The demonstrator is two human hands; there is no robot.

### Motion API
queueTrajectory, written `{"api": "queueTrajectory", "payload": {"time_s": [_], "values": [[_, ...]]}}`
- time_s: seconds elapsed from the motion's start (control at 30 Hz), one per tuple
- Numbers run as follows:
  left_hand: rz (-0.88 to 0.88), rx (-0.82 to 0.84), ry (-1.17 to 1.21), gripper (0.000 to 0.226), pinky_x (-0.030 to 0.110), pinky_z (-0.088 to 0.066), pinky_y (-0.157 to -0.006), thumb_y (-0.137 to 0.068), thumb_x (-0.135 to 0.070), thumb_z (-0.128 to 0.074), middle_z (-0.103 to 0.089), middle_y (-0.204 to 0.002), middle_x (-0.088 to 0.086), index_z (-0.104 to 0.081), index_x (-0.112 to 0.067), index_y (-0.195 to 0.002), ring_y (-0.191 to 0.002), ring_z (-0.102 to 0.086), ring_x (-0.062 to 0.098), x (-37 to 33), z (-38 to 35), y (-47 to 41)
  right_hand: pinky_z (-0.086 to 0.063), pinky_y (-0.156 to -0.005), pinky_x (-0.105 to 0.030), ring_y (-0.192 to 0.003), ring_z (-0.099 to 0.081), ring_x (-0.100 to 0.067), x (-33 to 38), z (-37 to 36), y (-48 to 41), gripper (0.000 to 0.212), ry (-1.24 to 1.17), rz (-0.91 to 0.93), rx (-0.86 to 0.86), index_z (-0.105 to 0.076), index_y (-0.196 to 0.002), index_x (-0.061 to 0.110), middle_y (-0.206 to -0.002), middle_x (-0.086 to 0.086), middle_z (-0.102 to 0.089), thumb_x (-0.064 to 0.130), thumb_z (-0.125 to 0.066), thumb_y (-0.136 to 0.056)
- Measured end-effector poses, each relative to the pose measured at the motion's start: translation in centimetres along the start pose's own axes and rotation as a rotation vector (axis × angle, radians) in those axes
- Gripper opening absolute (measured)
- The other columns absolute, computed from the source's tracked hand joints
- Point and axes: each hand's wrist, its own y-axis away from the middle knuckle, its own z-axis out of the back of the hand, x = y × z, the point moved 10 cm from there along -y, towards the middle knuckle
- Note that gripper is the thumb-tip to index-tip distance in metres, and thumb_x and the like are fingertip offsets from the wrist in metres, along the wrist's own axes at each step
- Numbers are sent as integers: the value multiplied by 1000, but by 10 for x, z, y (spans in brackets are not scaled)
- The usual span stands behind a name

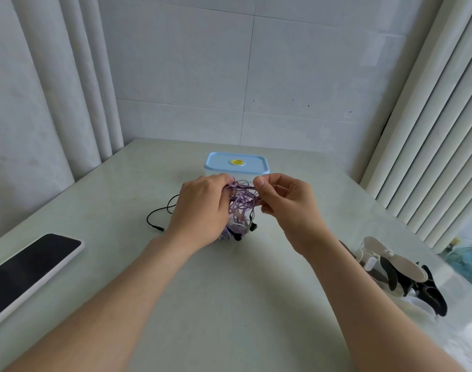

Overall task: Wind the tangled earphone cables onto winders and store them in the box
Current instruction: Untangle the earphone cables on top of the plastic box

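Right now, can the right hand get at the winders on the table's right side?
Likely yes, once it lets go: the right hand pinches the cable tangle, which the left hand also holds. The winders lie uncovered on the table, nearer and to its right, with nothing in between.

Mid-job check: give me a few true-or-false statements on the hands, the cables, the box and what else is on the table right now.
1. Both the left hand and the right hand hold the cable tangle. True.
2. The box lid is off. False: it is on and closed.
3. The winders lie right of the hands. True.
4. The phone lies right of the hands. False: it lies on the left.
5. A black plug rests on the table. True.
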Motion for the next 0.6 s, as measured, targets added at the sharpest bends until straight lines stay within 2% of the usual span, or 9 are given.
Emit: {"api": "queueTrajectory", "payload": {"time_s": [0.13,0.23,0.37,0.47,0.53,0.6], "values": [[50,-77,128,17,42,-52,-66,-103,-24,-55,-68,-70,-5,-71,-21,-106,-65,-61,28,7,9,-1,-49,-65,-29,-62,-64,-16,8,15,-1,22,-110,48,-117,-75,-94,6,-71,-9,-69,27,-78,-92],[109,-133,190,13,39,-51,-66,-102,-21,-65,-66,-66,-7,-75,-19,-95,-62,-64,18,14,16,1,-49,-70,-32,-67,-67,-18,4,20,-3,16,-77,-4,-119,-75,-88,9,-72,-7,-70,23,-79,-93],[188,-124,238,15,37,-53,-68,-101,-24,-68,-71,-69,-6,-75,-17,-89,-62,-67,9,23,12,3,-46,-64,-31,-68,-67,-17,-5,3,1,7,163,-83,12,-74,-82,6,-74,-9,-72,11,-77,-86],[229,-127,218,14,40,-57,-71,-100,-25,-68,-72,-73,-8,-74,-19,-89,-70,-68,20,29,11,3,-51,-58,-27,-64,-66,-13,-10,-2,2,8,375,-43,-9,-76,-86,15,-76,-3,-77,18,-81,-80],[246,-128,210,16,42,-56,-73,-100,-26,-67,-72,-74,-7,-73,-18,-87,-72,-68,22,30,11,3,-56,-63,-22,-65,-70,-6,-9,0,1,3,507,6,-41,-79,-84,21,-72,6,-77,22,-81,-82],[272,-125,222,20,43,-56,-77,-99,-35,-64,-73,-76,-9,-72,-20,-88,-75,-69,20,32,10,5,-50,-63,-12,-64,-69,2,-5,-1,1,5,593,56,-35,-81,-83,22,-69,13,-76,24,-79,-87]]}}
